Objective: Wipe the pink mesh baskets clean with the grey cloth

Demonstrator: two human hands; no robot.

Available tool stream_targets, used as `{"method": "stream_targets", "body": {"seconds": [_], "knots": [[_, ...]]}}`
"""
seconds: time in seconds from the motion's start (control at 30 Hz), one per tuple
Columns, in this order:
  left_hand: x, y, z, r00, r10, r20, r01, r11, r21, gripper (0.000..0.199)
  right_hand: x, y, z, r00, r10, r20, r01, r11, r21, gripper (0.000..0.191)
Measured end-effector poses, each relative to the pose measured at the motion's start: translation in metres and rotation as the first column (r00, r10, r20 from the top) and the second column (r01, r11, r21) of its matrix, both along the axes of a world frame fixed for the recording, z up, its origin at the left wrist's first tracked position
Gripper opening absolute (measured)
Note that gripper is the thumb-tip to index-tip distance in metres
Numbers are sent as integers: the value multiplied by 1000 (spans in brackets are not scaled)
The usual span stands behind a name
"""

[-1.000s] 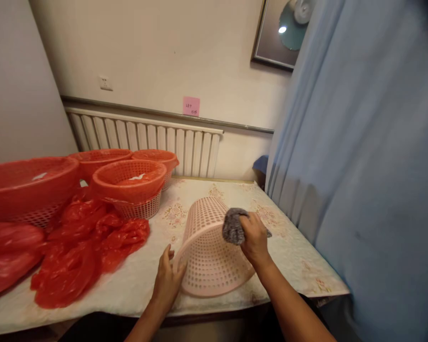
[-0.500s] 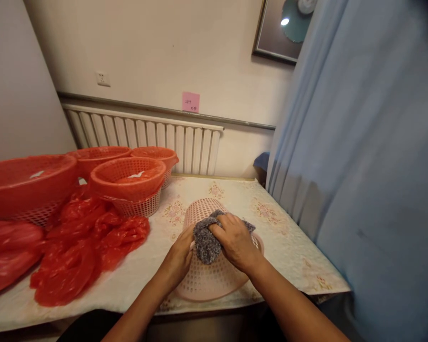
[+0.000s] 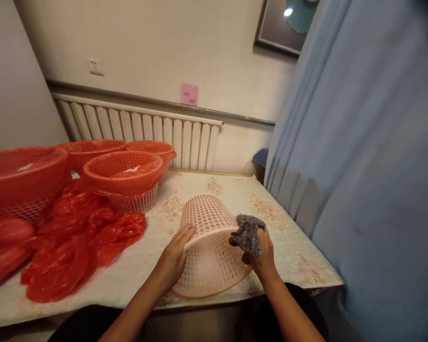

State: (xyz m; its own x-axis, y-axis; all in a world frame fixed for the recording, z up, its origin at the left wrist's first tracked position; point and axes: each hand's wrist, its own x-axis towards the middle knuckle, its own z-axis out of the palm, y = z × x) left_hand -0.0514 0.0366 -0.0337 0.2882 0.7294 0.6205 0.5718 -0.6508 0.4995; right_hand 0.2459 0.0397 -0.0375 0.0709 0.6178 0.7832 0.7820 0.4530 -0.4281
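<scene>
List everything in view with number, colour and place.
Tipped perforated plastic basket: 1, pale pink, centre
Fuzzy cloth: 1, grey, centre
Lined perforated baskets: 4, red over pale, left
Crumpled plastic bags: uncountable, red, left
Patterned table: 1, cream, foreground
Ribbed radiator: 1, white, back
Pipe: 1, grey, above radiator
Paper note: 1, pink, wall
Socket: 1, white, wall
Framed picture: 1, dark, top
Fabric curtain: 1, blue, right
Unclear item: 1, blue, by curtain
Wall: 1, cream, back
Panel: 1, grey, left
Clothed legs: 2, black, below
Left hand: 1, on tipped basket
Right hand: 1, gripping cloth
</scene>
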Motion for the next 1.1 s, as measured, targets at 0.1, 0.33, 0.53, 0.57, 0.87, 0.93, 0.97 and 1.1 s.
{"method": "stream_targets", "body": {"seconds": [0.1, 0.33, 0.53, 0.57, 0.87, 0.93, 0.97, 1.1], "knots": [[-3, -1, -3, 1000, 16, 10, -16, 1000, -6, 62, 4, 4, -38, 945, -59, -322, 31, 995, -90, 27], [-20, -8, -15, 993, 45, 108, -38, 997, -71, 56, -30, -18, -125, 793, -300, -530, 207, 951, -229, 48], [-45, -23, -40, 927, 221, 303, -143, 955, -259, 50, -63, -34, -140, 766, -337, -548, 216, 937, -274, 55], [-48, -25, -45, 907, 254, 335, -153, 942, -300, 50, -63, -30, -132, 776, -320, -543, 206, 943, -262, 53], [-32, -20, -31, 899, 323, 297, -224, 920, -321, 53, -35, 16, 35, 983, 45, -179, -55, 997, -50, 13], [-19, -14, -16, 922, 275, 271, -214, 949, -232, 52, -45, 16, 70, 960, 110, 256, -111, 994, -9, 14], [-12, -10, -9, 931, 253, 265, -207, 960, -189, 53, -53, 15, 82, 905, 113, 410, -131, 991, 16, 16], [1, 6, 11, 968, 152, 199, -138, 987, -80, 55, -76, 15, 103, 743, 132, 656, -191, 981, 20, 16]]}}
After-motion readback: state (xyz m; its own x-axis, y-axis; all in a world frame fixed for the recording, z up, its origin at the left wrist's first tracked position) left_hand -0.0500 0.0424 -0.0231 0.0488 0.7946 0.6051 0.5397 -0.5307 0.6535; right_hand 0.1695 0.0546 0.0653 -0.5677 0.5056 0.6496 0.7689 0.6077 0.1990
